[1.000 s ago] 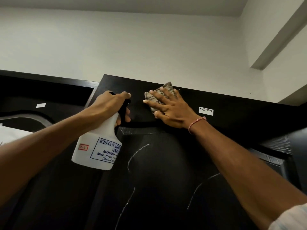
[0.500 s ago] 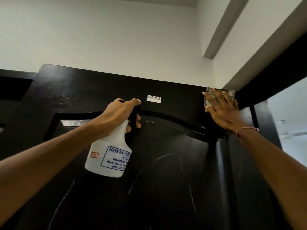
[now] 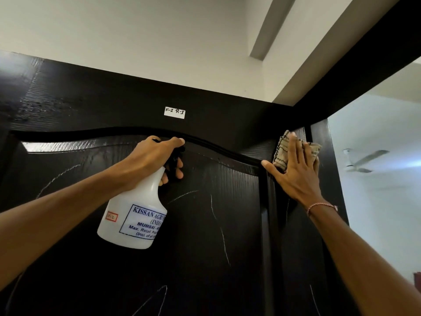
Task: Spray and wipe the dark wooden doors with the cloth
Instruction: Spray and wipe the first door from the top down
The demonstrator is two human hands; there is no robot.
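Wiping is under way at the top right corner of the dark wooden door, and by the look of it most of the job is still ahead. The right hand lies flat with its fingers spread, pressing a folded checked cloth against the door's right stile, just below the frame. The left hand is wrapped around the neck of a white spray bottle, with the index finger laid along the top and the lower fingers curled at the black trigger; the bottle hangs tilted in front of the arched upper panel.

Fine droplets sit unwiped on the top rail at the upper left, so that patch has been sprayed but apparently not yet rubbed down. Pale chalky streaks cross the panel below, which suggests the middle of the door has not been cleaned. A small white label is stuck on the top rail. The lower door is out of view, so its state cannot be judged. Only this one door shows here; any others presumably remain.
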